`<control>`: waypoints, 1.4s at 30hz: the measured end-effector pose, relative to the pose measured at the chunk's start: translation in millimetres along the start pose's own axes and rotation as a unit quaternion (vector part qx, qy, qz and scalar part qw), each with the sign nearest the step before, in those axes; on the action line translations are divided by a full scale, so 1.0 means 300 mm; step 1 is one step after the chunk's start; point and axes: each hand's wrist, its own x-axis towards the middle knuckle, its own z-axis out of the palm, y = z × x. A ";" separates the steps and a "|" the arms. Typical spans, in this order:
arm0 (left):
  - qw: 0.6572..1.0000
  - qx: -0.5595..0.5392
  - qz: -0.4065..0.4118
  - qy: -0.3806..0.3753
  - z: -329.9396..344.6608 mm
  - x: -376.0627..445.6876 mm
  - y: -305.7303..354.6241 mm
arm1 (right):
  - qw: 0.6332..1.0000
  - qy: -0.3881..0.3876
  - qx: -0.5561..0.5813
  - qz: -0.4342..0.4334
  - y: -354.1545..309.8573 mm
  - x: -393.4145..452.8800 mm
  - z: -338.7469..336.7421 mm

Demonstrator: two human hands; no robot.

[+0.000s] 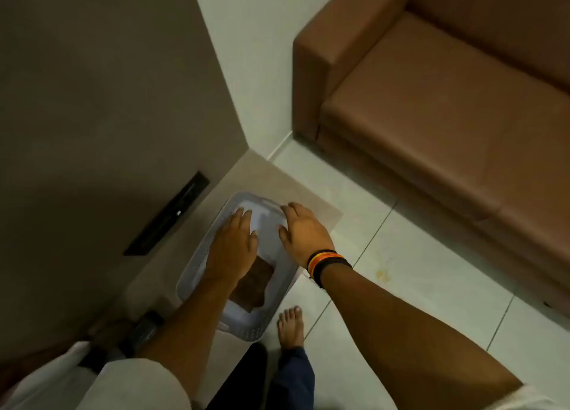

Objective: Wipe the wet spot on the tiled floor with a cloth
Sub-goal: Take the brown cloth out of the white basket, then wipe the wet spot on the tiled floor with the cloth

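Note:
A pale grey plastic basket (196,275) stands on the floor by the wall. Inside it lie a white cloth (266,222) at the far end and a brown cloth (253,286) nearer me. My left hand (235,243) rests flat on the white cloth, fingers apart. My right hand (303,234), with coloured bands at the wrist, lies over the basket's right rim and the white cloth, fingers spread. Neither hand has closed on anything. A yellowish wet spot (382,275) marks the white tiled floor to the right of the basket.
A brown sofa (431,116) fills the right side, close to the wet spot. A taupe wall panel (92,101) with a black slot (172,215) stands on the left. My bare foot (291,326) is beside the basket. A dark object (145,329) lies near my left arm.

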 end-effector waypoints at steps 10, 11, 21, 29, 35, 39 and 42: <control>0.966 0.010 -0.223 -0.129 0.320 -0.083 -0.301 | 0.969 -0.152 0.098 0.172 -0.015 0.083 0.547; 0.965 0.023 -0.234 -0.119 0.337 -0.079 -0.300 | 0.969 -0.136 0.099 0.179 -0.016 0.086 0.575; 0.956 -0.086 -0.252 -0.120 0.272 -0.017 -0.353 | 0.893 -0.099 0.322 0.299 -0.037 0.122 0.614; 0.921 -0.291 -0.210 -0.153 0.049 -0.042 -0.153 | 0.793 0.006 0.540 0.282 0.034 -0.022 0.439; 0.956 -0.237 -0.105 -0.134 0.080 -0.046 0.198 | 0.676 0.129 0.653 0.315 0.288 -0.218 0.305; 0.968 -0.215 -0.052 -0.120 0.274 -0.103 0.497 | 0.603 0.204 0.686 0.352 0.568 -0.391 0.316; 0.954 -0.242 -0.048 -0.167 0.509 -0.184 0.667 | 0.588 0.232 0.668 0.394 0.808 -0.534 0.397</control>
